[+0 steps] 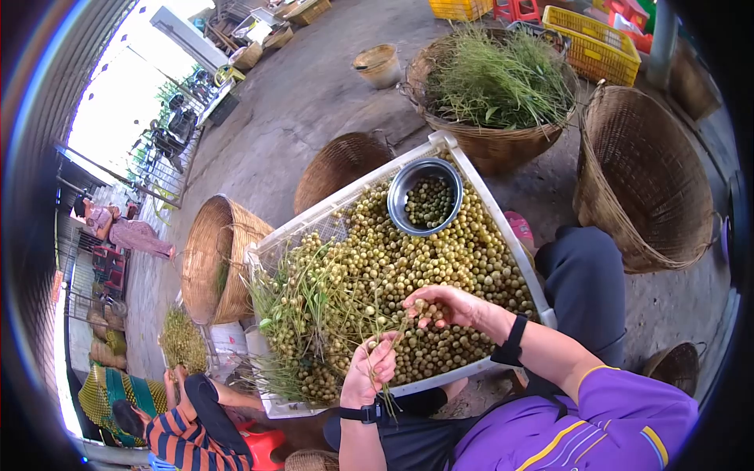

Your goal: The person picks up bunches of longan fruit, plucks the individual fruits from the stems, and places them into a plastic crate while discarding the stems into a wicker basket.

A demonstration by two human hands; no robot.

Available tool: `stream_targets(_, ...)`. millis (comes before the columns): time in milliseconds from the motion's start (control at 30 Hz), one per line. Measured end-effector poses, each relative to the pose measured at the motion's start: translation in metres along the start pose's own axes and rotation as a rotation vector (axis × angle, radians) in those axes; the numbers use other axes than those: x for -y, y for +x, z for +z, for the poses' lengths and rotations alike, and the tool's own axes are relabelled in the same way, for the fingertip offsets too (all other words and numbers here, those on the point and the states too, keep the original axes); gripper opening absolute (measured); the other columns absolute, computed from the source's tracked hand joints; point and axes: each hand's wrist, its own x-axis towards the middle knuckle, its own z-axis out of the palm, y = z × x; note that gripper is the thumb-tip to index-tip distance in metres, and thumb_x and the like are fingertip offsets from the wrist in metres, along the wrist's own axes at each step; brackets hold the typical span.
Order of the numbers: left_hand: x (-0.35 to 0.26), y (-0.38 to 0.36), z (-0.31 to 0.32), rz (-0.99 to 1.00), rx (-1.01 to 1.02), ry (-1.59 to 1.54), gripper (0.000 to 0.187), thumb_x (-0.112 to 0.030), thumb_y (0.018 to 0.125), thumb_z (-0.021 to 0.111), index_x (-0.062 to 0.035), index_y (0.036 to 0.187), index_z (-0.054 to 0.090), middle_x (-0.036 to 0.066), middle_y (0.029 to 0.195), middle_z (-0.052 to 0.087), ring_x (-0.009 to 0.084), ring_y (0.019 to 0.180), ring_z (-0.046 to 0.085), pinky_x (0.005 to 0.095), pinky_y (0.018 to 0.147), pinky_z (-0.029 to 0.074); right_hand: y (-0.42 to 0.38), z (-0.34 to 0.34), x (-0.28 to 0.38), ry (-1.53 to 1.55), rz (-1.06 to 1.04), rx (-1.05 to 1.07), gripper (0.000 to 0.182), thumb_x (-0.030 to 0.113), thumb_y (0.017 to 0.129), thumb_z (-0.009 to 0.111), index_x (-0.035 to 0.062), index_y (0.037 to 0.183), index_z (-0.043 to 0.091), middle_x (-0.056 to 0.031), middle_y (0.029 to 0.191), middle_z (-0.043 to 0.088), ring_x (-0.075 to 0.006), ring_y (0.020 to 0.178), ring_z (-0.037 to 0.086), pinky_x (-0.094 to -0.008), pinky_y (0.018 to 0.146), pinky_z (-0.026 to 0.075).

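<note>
A white plastic crate (518,253) holds many round yellow-brown fruits (440,255), with leafy stems and fruit clusters piled at its left side. My left hand (372,367) is closed round thin green stems (386,388) above the crate's near edge. Just to its right, my right hand (444,306) has its fingers curled on several round fruits, which show at the fingertips. Both hands are close together over the fruit. A metal bowl (425,196) with smaller, greener fruits rests on the pile near the crate's far corner.
Wicker baskets stand around the crate: one (495,145) full of green stems, another (648,177) at right, others (220,259) at left. A yellow crate (593,47) is at the back. At lower left sits a person in a striped shirt (184,439); another person (129,231) is farther off.
</note>
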Motion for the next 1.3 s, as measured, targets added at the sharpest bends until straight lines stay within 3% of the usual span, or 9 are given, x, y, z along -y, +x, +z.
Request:
stream_targets(167, 0.013, 0.003, 0.015, -0.117, 0.149, -0.018, 0.025, -0.014, 0.092, 0.05, -0.0038, 0.115, 0.052, -0.004, 0.054, 0.032, 0.0043, 0.043, 0.029, 0.0185, 0.038, 0.023, -0.006, 0.023, -0.001, -0.324, -0.012, -0.137, 0.033, 0.033, 0.089, 0.053, 0.0108, 0.112, 0.06, 0.0038, 0.092, 0.061, -0.0004, 0.057, 0.05, -0.013, 0.04, 0.032)
stream_targets(233, 0.018, 0.007, 0.01, -0.124, 0.271, -0.085, 0.03, -0.016, 0.093, 0.048, -0.0057, 0.121, 0.048, -0.004, 0.057, 0.033, 0.0039, 0.045, 0.031, 0.0177, 0.038, 0.023, -0.011, 0.028, 0.006, -0.342, 0.029, -0.03, 0.031, 0.031, 0.086, 0.058, 0.0112, 0.111, 0.059, 0.0056, 0.085, 0.061, 0.0011, 0.055, 0.047, -0.0123, 0.04, 0.03)
stream_targets(333, 0.015, 0.008, 0.018, -0.146, 0.206, -0.1, 0.028, -0.015, 0.094, 0.047, -0.0042, 0.119, 0.05, -0.006, 0.054, 0.033, 0.002, 0.043, 0.029, 0.0172, 0.038, 0.022, -0.004, 0.018, -0.001, -0.195, -0.002, -0.071, 0.021, 0.023, 0.084, 0.062, 0.0058, 0.095, 0.06, -0.0003, 0.075, 0.06, -0.0026, 0.052, 0.049, -0.0138, 0.037, 0.031)
stream_targets(467, 0.016, 0.007, 0.013, -0.09, 0.307, -0.163, 0.027, -0.015, 0.094, 0.048, -0.005, 0.118, 0.051, -0.006, 0.053, 0.034, 0.0015, 0.042, 0.028, 0.0173, 0.038, 0.021, -0.006, 0.002, 0.002, 0.134, -0.019, 0.022, 0.021, 0.019, 0.085, 0.06, 0.0032, 0.098, 0.058, -0.0013, 0.074, 0.059, -0.0036, 0.05, 0.048, -0.0138, 0.036, 0.031)
stream_targets(767, 0.02, 0.002, 0.008, -0.117, 0.336, -0.196, 0.026, -0.017, 0.093, 0.049, -0.0047, 0.116, 0.051, -0.007, 0.052, 0.032, 0.0019, 0.041, 0.026, 0.0173, 0.038, 0.021, -0.013, 0.024, 0.006, -0.184, -0.024, 0.038, 0.028, 0.02, 0.084, 0.059, 0.0054, 0.109, 0.057, -0.0016, 0.088, 0.06, -0.0059, 0.059, 0.054, -0.0144, 0.04, 0.032)
stream_targets(933, 0.02, 0.002, 0.009, -0.122, 0.334, -0.172, 0.026, -0.017, 0.093, 0.049, -0.0039, 0.115, 0.052, -0.007, 0.052, 0.032, 0.0018, 0.041, 0.025, 0.0173, 0.038, 0.02, -0.009, 0.023, -0.002, -0.2, 0.063, 0.103, 0.025, 0.021, 0.083, 0.065, 0.0048, 0.102, 0.061, 0.0012, 0.074, 0.061, -0.0034, 0.054, 0.051, -0.0139, 0.04, 0.031)
stream_targets(1033, 0.022, 0.002, 0.006, -0.134, 0.355, -0.195, 0.026, -0.017, 0.094, 0.047, -0.0036, 0.116, 0.051, -0.006, 0.052, 0.032, 0.0024, 0.04, 0.025, 0.0173, 0.037, 0.021, -0.007, 0.012, -0.005, -0.135, 0.084, 0.206, 0.023, 0.018, 0.084, 0.063, 0.0028, 0.101, 0.061, -0.0013, 0.074, 0.061, -0.0042, 0.053, 0.05, -0.0143, 0.039, 0.031)
stream_targets(1133, 0.019, -0.001, 0.01, -0.145, 0.361, -0.212, 0.026, -0.015, 0.094, 0.046, -0.0035, 0.117, 0.05, -0.005, 0.052, 0.031, 0.0029, 0.04, 0.025, 0.0174, 0.037, 0.021, -0.007, 0.009, -0.009, -0.039, 0.086, 0.143, 0.022, 0.017, 0.084, 0.063, 0.0023, 0.1, 0.061, -0.0013, 0.074, 0.06, -0.0046, 0.051, 0.049, -0.015, 0.039, 0.033)
stream_targets(1300, 0.014, -0.007, 0.01, -0.115, 0.324, -0.13, 0.024, -0.014, 0.093, 0.047, -0.0039, 0.115, 0.051, -0.004, 0.053, 0.031, 0.0034, 0.041, 0.026, 0.0179, 0.037, 0.02, -0.004, -0.004, -0.003, 0.216, 0.053, 0.147, 0.03, 0.019, 0.084, 0.06, 0.0042, 0.11, 0.055, -0.0032, 0.087, 0.058, -0.004, 0.056, 0.05, -0.0125, 0.04, 0.036)
